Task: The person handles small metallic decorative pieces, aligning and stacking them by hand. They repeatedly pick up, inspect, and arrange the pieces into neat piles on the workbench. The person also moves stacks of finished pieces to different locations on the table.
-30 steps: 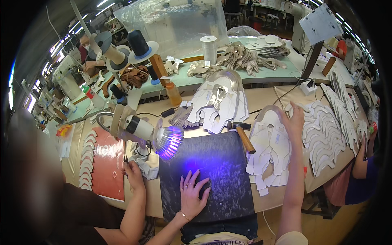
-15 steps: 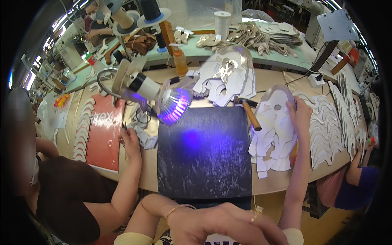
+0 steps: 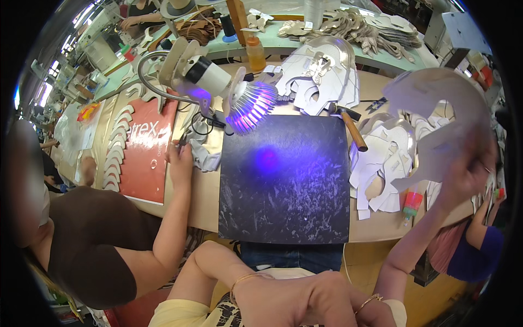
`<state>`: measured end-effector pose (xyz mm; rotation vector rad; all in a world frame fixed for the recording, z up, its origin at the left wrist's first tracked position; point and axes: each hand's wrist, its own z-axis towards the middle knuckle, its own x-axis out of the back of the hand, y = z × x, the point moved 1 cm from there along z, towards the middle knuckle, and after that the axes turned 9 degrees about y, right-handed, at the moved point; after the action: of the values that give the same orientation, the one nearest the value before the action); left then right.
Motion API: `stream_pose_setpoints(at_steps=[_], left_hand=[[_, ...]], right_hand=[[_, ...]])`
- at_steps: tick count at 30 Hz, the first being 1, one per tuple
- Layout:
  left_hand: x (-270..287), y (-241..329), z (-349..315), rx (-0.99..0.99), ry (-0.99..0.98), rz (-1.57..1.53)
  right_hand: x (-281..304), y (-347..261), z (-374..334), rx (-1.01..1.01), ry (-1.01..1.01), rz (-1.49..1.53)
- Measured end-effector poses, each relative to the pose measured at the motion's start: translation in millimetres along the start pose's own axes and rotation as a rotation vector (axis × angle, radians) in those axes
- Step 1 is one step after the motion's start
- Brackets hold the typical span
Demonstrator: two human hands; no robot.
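The right hand (image 3: 472, 170) is pinching a pale-grey, flat, curved cutout (image 3: 469, 117) above the tan table's (image 3: 366, 234) right side; its notch is facing left, its blurred long axis seemingly running near to far; whether the left hand's (image 3: 305, 300) fingers are spreading, I can't tell.

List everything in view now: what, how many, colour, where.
Table: 1, tan, centre
Mat: 1, black, on table
Lamp: 1, white and black, violet glow, above mat's upper left
Hammer: 1, wooden handle, near mat's upper right corner
Far stack: 1, whitish cut pieces, beyond mat
Right stack: 1, whitish cut pieces, right of mat
Sheet: 1, red, left
Curved pieces: several, white, along sheet's left edge
Bottles: amber, back; red-green, right
Co-workers: at least three, left, right, upper left
Background: partly blurred, uncounted
Held piece: 1, greyish, in right hand
Right hand: 1, right
Left hand: 1, bottom centre, fingers partly cut off
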<state>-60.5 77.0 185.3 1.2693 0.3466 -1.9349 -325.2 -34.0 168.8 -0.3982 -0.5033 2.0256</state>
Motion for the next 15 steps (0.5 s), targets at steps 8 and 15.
stream_pose_setpoints(at_steps=[8,15], left_hand=[[0.4,12.6,-10.2,-0.122,0.181,0.538],[66.8,46.0,-21.4,0.077,0.718,0.364]], right_hand=[[-41.0,-42.9,-46.0,-0.385,-0.556,0.092],[-49.2,-51.2,-107.0,-0.707,-1.175,0.589]])
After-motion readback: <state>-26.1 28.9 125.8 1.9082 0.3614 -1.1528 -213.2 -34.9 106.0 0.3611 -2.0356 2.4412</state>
